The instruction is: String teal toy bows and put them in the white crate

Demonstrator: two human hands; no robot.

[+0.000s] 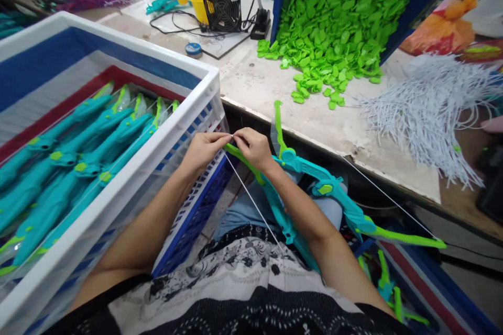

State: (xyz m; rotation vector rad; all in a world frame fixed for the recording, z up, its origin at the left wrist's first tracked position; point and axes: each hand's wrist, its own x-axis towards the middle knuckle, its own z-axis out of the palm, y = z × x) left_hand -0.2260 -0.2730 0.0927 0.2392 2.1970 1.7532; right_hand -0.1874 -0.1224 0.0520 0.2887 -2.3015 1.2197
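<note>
- Bow (273, 201): over the lap, passing under the right forearm, tip just below both hands; likely light, stiff, smooth plastic; best held near the tip.
- String (252, 200): thin; likely soft, slippery; best pinched at its end.
- Left hand (206, 149), right hand (255, 149): each grip pinched closed, apparently on the string's end.
- Counts: one second bow (348, 209) beside; one white crate (133, 46); one fan (220, 5); green pieces (341, 26) too many to count.

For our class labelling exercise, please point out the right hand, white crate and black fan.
Right hand (254, 149), head view: back of the hand.
White crate (206, 74), head view: corner of the rim.
Black fan (223, 6), head view: front grille.
</note>
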